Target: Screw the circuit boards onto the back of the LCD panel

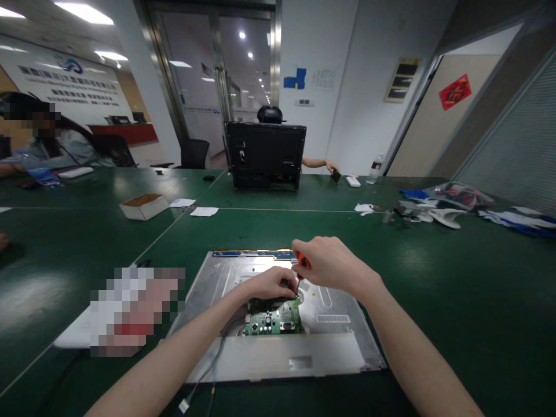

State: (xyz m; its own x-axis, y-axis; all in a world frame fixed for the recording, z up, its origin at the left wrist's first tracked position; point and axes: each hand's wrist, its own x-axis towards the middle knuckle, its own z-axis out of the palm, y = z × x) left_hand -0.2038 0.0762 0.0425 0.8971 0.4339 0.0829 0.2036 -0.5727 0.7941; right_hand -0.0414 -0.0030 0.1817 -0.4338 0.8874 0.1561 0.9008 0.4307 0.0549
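Observation:
A flat metal panel point(334, 353), seemingly the back of a display, lies on the table in front of me. A green circuit board point(273, 321) sits on its middle, and a narrow blue board point(247, 253) runs along its far edge. My right hand point(328, 263) is closed around the orange-red handle of a screwdriver point(304, 262), its shaft pointing down at the board's far right corner. My left hand point(275, 284) rests over the board's far side, fingertips pinched beside the screwdriver tip; what they hold is hidden. A grey cable point(217, 359) with a white plug trails off the near left edge.
Left of the panel lies a white, partly blurred-out item point(76, 330). Farther off are an open white box point(145, 207), paper slips point(204, 212), a black monitor point(267, 153), a bottle point(374, 168) and a pile of parts and bags point(434, 208). Other people sit across the table.

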